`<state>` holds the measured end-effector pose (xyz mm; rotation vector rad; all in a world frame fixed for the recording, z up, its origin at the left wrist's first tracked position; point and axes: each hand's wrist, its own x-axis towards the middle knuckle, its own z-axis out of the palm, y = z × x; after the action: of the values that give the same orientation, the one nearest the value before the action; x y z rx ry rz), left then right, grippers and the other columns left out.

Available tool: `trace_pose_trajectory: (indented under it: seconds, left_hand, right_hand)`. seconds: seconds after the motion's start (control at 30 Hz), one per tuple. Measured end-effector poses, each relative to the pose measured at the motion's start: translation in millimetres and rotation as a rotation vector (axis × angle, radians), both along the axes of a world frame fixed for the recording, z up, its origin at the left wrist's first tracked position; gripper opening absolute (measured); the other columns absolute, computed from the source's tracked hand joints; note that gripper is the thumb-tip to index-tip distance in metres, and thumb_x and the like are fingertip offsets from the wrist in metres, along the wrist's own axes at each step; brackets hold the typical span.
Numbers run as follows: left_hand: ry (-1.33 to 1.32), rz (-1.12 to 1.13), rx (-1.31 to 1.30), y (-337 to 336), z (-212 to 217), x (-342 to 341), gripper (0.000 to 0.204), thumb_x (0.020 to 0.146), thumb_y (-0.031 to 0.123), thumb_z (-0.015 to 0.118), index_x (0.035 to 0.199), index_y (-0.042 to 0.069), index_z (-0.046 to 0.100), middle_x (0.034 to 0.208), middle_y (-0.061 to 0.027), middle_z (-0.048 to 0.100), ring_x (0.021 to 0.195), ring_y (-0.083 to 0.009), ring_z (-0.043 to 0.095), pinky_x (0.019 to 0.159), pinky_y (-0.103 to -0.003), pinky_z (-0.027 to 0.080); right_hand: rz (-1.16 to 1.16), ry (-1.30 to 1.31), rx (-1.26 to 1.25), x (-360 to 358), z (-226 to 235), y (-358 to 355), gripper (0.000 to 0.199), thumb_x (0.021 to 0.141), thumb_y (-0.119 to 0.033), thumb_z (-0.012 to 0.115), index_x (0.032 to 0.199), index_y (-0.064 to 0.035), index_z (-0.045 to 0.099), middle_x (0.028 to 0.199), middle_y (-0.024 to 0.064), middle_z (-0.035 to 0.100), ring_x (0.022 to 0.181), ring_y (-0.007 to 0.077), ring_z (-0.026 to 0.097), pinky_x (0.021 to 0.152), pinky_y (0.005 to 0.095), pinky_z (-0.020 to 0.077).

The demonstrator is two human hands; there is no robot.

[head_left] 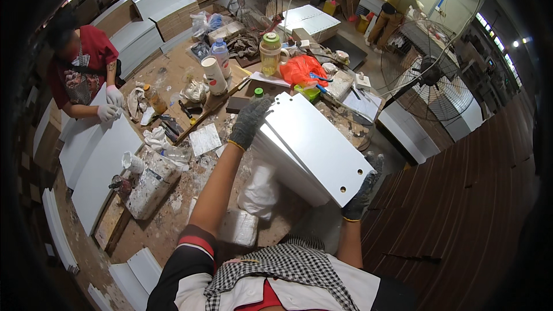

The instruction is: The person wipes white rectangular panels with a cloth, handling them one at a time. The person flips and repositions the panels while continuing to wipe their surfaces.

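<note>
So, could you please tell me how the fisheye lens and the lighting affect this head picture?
In the head view the corners go black and straight edges bow near the rim, as on the dark planks; the white panel held between the left hand and right hand is bright but not washed out; ceiling lights flare at upper right; the middle is sharp.

We see a white labelled cylindrical container (213, 75) on the bench, beside what may be a labelled clear plastic bottle (221, 56).
</note>
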<state>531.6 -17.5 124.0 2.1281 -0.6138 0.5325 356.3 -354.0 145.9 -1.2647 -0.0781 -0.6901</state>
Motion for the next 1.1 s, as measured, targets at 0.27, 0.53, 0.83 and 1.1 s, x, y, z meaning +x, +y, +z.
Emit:
trace_pose_trajectory:
  seconds: [0.27,0.53,0.83,1.1]
  left_hand:
    - [0.246,-0.045,-0.533,7.0,5.4,-4.6,0.035,0.100,0.001,0.060,0.134,0.000,0.066,0.134,-0.0133,0.067,0.122,-0.0231,0.063,0.105,-0.032,0.050]
    - [0.182,-0.029,-0.257,8.9,10.4,-1.0,0.038,0.107,0.016,0.046,0.134,-0.002,0.067,0.133,-0.0162,0.068,0.127,-0.0280,0.061,0.111,-0.039,0.045]
    - [0.290,0.053,-0.663,-96.8,-0.1,-193.1,0.041,0.109,0.032,0.058,0.141,0.007,0.056,0.138,-0.0130,0.058,0.123,-0.0277,0.059,0.100,-0.042,0.054]
    - [1.200,-0.221,-1.262,-213.8,-5.5,-206.0,0.046,0.104,0.020,0.057,0.149,0.011,0.048,0.117,-0.0060,0.062,0.100,-0.0184,0.060,0.084,-0.029,0.050]
  right_hand:
    - [-0.246,0.207,-0.375,23.2,-54.2,-2.0,0.057,0.117,-0.033,0.028,0.161,0.0039,0.032,0.165,0.0167,0.039,0.150,0.0263,0.040,0.125,0.0388,0.0291]
    - [-0.525,0.145,-0.942,2.0,-101.7,-3.7,0.053,0.115,-0.020,0.028,0.164,0.0006,0.027,0.170,0.0185,0.031,0.156,0.0265,0.032,0.128,0.0377,0.0252]
    - [0.399,-0.056,-1.470,134.4,73.7,-75.7,0.046,0.110,-0.015,0.046,0.155,-0.0025,0.045,0.160,0.0211,0.045,0.147,0.0323,0.047,0.123,0.0413,0.0370]
    - [0.515,-0.171,-1.819,185.7,29.6,-86.2,0.050,0.103,-0.014,0.059,0.149,-0.0006,0.047,0.145,0.0233,0.056,0.131,0.0370,0.057,0.116,0.0415,0.0433]
